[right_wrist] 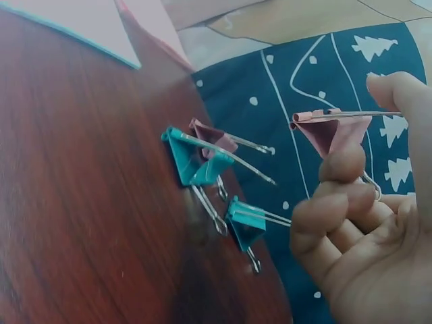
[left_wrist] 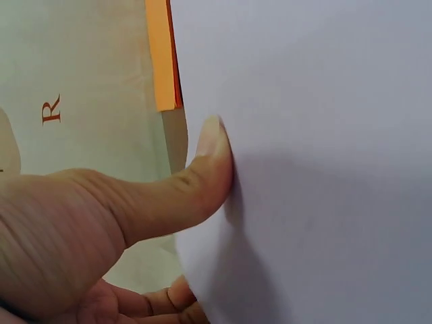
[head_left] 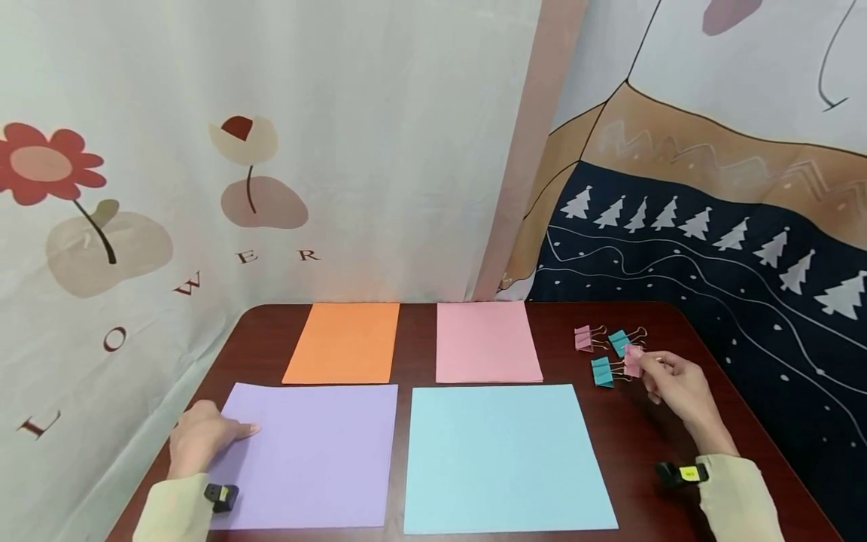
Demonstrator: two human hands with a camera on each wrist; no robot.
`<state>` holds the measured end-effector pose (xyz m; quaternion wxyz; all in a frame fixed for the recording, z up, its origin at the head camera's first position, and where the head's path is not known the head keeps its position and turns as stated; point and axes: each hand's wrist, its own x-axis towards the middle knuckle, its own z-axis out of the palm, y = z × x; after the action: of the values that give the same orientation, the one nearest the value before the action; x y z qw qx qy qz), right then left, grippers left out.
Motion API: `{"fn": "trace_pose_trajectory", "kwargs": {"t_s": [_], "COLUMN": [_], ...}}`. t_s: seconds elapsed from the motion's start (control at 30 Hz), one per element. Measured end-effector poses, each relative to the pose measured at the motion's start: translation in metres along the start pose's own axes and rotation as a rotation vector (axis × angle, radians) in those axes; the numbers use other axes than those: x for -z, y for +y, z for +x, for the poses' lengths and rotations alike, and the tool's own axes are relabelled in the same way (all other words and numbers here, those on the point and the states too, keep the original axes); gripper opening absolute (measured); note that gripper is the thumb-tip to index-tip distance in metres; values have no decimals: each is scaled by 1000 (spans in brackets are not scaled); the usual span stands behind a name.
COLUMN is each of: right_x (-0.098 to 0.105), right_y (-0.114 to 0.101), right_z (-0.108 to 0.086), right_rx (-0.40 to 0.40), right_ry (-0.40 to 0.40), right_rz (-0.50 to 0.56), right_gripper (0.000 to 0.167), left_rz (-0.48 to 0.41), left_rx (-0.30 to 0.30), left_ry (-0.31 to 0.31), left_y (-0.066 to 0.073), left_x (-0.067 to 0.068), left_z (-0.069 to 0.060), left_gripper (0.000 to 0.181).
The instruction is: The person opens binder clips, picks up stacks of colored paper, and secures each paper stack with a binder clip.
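Note:
My right hand pinches a pink binder clip above the table's right side; the right wrist view shows the clip between the thumb and curled fingers of the hand. Beside it lie two teal clips and another pink clip. On the left, my left hand holds the left edge of the purple paper, thumb on top. Seen from the left wrist, the thumb of the hand lies over the paper, with other fingers partly hidden at its edge.
A light blue sheet lies right of the purple one. Behind them are an orange sheet and a pink sheet. Printed curtains hang behind the dark red table, with dark patterned cloth at the right.

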<state>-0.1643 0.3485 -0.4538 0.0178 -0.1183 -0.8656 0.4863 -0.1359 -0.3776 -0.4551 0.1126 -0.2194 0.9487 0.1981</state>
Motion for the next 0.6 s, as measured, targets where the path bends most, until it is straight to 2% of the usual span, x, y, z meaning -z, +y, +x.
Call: {"fn": "trace_pose_trajectory", "kwargs": {"t_s": [0.13,0.3,0.4,0.5,0.6], "right_x": [-2,-7,-9,-11,-14], "right_y": [-3,-8,-10,-12,-14], "right_z": [0,0,0,0,0], "right_rx": [5,18,31,27,21], "right_ry": [-17,-9,10,21,30], "right_rz": [45,0,-33,-48,-59], "right_gripper": [61,66,68,69,68], "left_rz": [-37,-93,-99,-94,-79], "left_rx": [-9,10,13,-3,-20], "left_ry": [21,66,130,205,242], "left_y": [0,-2,-1,3,7], "left_x": [-2,-6,-11,-16,-18], "left_z": [-1,-6,-10,-12,-12], "left_gripper": [75,88,91,85,82]}}
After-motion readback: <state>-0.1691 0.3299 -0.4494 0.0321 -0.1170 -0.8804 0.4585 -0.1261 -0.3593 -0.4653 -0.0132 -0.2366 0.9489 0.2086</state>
